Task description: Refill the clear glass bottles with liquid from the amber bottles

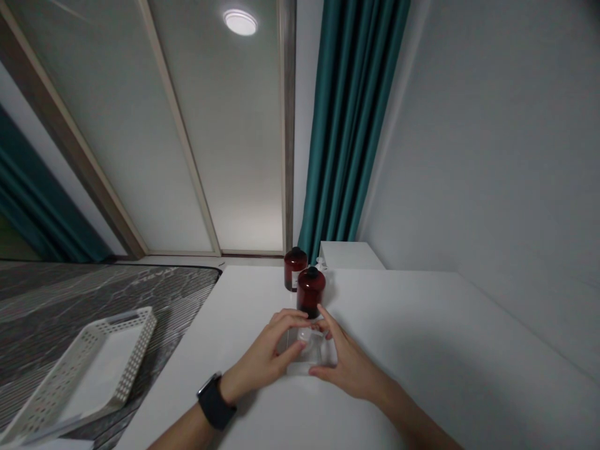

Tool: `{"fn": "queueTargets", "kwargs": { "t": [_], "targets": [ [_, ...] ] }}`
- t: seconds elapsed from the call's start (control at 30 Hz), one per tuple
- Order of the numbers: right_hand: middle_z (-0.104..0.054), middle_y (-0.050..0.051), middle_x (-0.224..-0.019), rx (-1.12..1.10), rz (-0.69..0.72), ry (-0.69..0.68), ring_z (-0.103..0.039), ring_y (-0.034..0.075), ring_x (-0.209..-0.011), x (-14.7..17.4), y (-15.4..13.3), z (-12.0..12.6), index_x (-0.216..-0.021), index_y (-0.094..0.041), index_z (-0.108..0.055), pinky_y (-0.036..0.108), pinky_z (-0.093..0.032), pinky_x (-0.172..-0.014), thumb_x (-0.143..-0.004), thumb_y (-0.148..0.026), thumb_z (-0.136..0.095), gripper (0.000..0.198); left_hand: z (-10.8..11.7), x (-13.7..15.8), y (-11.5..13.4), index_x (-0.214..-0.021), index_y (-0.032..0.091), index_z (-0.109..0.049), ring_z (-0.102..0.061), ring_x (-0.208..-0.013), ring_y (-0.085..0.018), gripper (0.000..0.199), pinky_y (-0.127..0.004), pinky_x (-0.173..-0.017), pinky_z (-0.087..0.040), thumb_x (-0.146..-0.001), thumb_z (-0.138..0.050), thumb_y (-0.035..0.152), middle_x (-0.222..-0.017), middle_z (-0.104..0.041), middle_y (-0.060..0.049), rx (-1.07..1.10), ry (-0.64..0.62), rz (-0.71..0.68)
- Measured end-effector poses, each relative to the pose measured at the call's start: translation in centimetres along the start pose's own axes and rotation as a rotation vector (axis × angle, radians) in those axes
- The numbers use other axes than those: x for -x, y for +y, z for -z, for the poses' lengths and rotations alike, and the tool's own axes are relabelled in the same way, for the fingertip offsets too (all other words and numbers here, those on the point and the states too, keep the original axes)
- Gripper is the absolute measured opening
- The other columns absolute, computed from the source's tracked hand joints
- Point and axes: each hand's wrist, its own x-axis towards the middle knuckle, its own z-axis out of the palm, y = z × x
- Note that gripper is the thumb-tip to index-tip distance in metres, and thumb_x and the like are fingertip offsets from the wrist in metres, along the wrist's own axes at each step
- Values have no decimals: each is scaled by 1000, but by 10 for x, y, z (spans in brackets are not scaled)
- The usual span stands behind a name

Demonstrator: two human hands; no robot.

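A small clear container (pixel 307 355) with a whitish knob-like part on top rests on the white table between my hands. My left hand (pixel 272 347), with a dark watch on its wrist, curls its fingers and thumb over the container's left and upper side. From the right, my right hand (pixel 344 356) wraps around the same container, thumb low at the front and fingers behind. Some fingertips are hidden behind it. Just beyond the fingers stands a dark red bottle (pixel 311 291) with a black cap.
Behind it is a second dark red bottle (pixel 295 265) with a pale label, near a small white pump top (pixel 320 263). The white table (pixel 422 350) reaches toward a grey wall. Left of it, lower down, sits a white perforated basket (pixel 134 350). Teal curtains (pixel 349 125) hang behind.
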Motion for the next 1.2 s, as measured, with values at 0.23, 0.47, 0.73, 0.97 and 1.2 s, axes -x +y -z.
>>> {"fn": "queueTargets", "kwargs": {
  "t": [0.23, 0.47, 0.73, 0.97, 1.2],
  "targets": [
    [-52, 11, -140, -7, -27, -30, -52, 27, -127, 0, -3, 1, -159, -28, -7, 50, -35, -114, -72, -16, -81, 114, -10, 0, -8, -122, 25, -53, -53, -118, -25, 23, -42, -102, -43, -99, -55, 28, -122, -57, -9, 15, 64, -70],
    [-54, 9, -136, 1, -65, -26, -54, 26, -120, -2, -5, 2, -159, -29, -11, 49, -38, -111, -72, -18, -82, 112, -19, -1, -8, -117, 26, -51, -52, -105, -22, 20, -36, -92, -44, -98, -58, 23, -109, -57, -6, -50, 159, -138],
    [-53, 10, -137, -24, -39, -27, -53, 26, -122, -2, -2, 1, -159, -30, -8, 50, -36, -112, -71, -16, -82, 115, -7, -2, 3, -120, 26, -56, -52, -107, -22, 22, -36, -94, -44, -99, -56, 19, -111, -59, -6, -31, 78, -117],
    [-52, 9, -139, -54, -9, -24, -52, 26, -125, -2, 4, 0, -159, -30, -6, 50, -35, -113, -73, -17, -81, 115, 2, -3, 8, -123, 26, -57, -53, -115, -23, 25, -41, -103, -41, -101, -50, 19, -121, -61, -7, -13, -11, -100],
    [-51, 11, -141, -63, -24, -27, -50, 27, -126, -2, 0, 0, -159, -29, -7, 51, -35, -113, -73, -16, -80, 114, -11, -1, -2, -119, 27, -56, -51, -110, -23, 28, -37, -95, -45, -94, -64, 19, -116, -54, -7, -59, 70, -119]
  ]
}}
